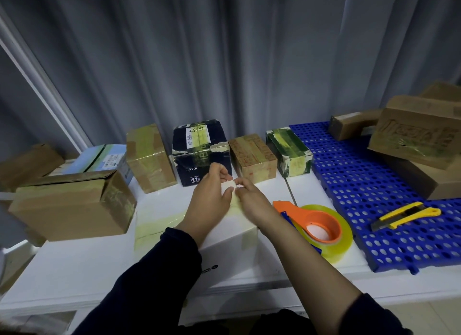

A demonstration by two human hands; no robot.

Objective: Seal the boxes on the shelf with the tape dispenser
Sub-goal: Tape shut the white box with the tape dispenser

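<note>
Grey pleated curtain point(224, 60) backs a white shelf top point(87, 265) carrying a row of cartons, most already banded in yellowish tape.

The white box point(229, 237) under work stands nearest the person, pulled clear of the row, presumably so its top can be reached from above. A tape strip point(159, 222) runs across its top towards the far edge.

The left hand point(212, 197) has curled fingers, with thumb and forefinger pinching that far edge where the strip appears to end. This is judged to be a fold-over and rub-down.

The right hand point(252, 200) meets it at the same spot with fingertips bent down. Blur prevents telling a pinch from a press.

The tape dispenser point(316, 222) lies unheld just right of the box, within easy reach, its roll against a blue perforated mat point(361, 180). A yellow utility knife point(404, 216) rests on that mat.

Both forearms cover the box's centre seam, so the lay of the tape there cannot be checked. The cartons at far right are cut off by the frame.
</note>
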